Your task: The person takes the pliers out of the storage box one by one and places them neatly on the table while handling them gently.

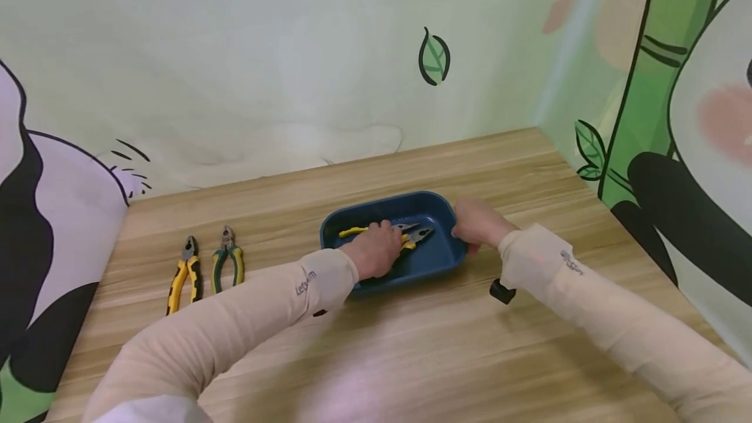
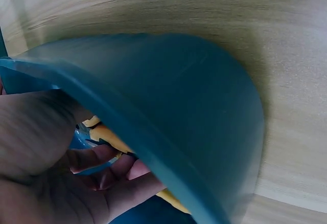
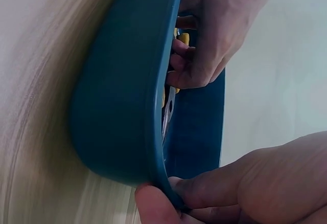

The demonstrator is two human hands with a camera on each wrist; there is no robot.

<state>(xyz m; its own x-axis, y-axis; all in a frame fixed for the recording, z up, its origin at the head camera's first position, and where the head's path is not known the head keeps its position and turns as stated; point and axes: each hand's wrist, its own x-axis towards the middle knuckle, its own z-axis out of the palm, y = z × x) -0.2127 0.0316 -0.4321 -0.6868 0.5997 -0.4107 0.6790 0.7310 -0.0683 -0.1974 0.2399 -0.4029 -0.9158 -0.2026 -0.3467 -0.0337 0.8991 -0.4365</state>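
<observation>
A dark blue plastic bin [image 1: 376, 286] stands on the table with pliers inside it. My left hand [image 1: 376, 250] reaches over its near side, and its curled fingers grip the yellow handle of a pair of pliers [image 1: 420, 235]. The left wrist view shows the fingers [image 2: 127, 188] around that yellow handle [image 2: 110, 137], partly hidden by the bin wall. Beyond lies another pair of pliers [image 1: 352, 232] with a yellow handle, partly covered by the hand. At the right end, my right hand [image 1: 478, 222] pinches the bin's rim between thumb and fingers.
Left of the bin, yellow-and-black pliers [image 1: 187, 273] and green-and-yellow pliers [image 1: 228, 260] lie on the wooden table [image 1: 411, 358], jaws pointing away, the left sleeve passing close to them. A wall [image 1: 294, 70] with painted leaves borders the table's back and another its right side.
</observation>
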